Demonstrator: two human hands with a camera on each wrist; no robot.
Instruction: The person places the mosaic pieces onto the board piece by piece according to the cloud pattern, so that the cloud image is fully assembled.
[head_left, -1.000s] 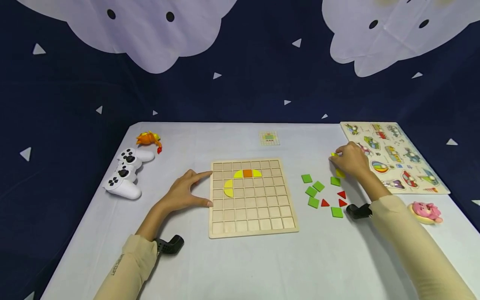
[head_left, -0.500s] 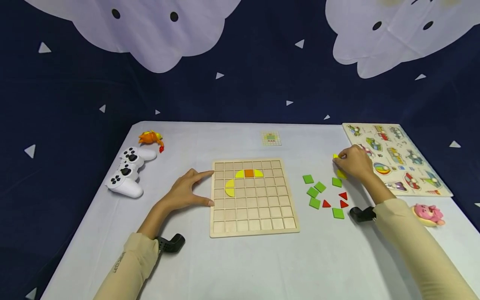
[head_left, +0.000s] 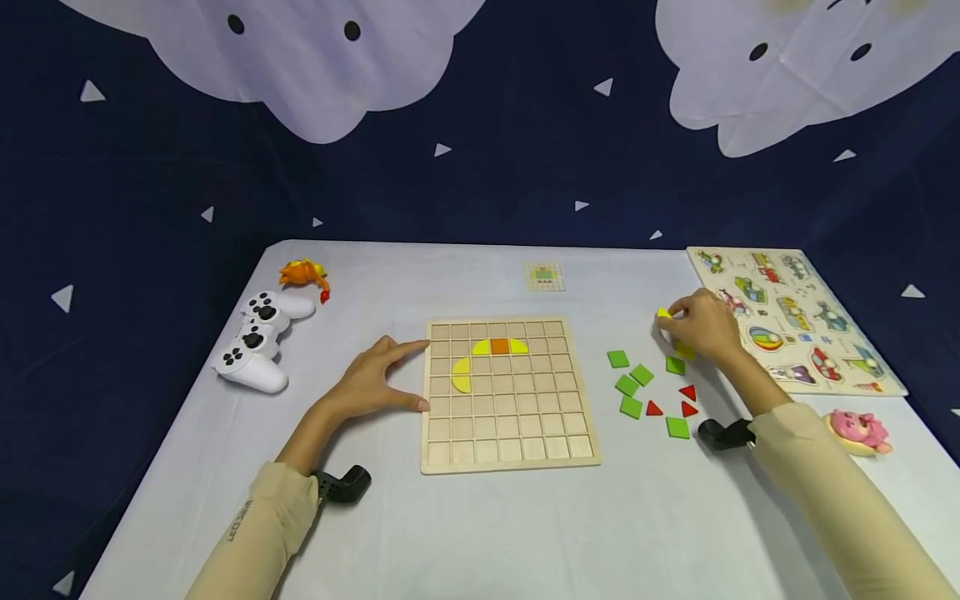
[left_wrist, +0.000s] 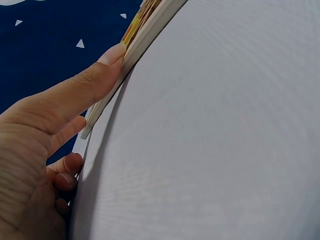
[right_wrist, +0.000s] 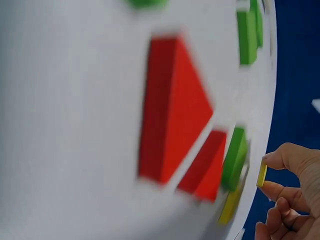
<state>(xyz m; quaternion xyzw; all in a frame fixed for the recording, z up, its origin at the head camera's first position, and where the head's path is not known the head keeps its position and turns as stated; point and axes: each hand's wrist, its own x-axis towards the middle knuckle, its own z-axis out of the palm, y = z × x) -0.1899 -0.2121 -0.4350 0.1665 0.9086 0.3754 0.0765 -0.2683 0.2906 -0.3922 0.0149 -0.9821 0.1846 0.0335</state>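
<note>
My right hand (head_left: 703,323) pinches a small yellow block (right_wrist: 262,173) between thumb and fingertip, above the white table in the right wrist view. Another yellow block (head_left: 684,350) lies on the table beneath this hand, partly hidden by it. At the wooden grid board (head_left: 510,468), the spread thumb and forefinger of my left hand (head_left: 367,383) touch the left edge. Set in the board's upper cells are an orange square (head_left: 499,347) with a yellow piece on either side, and a yellow half-round (head_left: 461,376) lower left of them.
Several green squares (head_left: 626,385) and red triangles (head_left: 688,409) lie right of the board. A picture board (head_left: 791,317) and a pink figure (head_left: 858,430) sit farther right. Behind is a small pattern card (head_left: 543,277). A white game controller (head_left: 258,342) and an orange toy (head_left: 302,273) stand left.
My right hand has lifted a yellow block from the table and shifted it slightly left. My left hand keeps its place at the board's edge. The head view has shifted a little.
</note>
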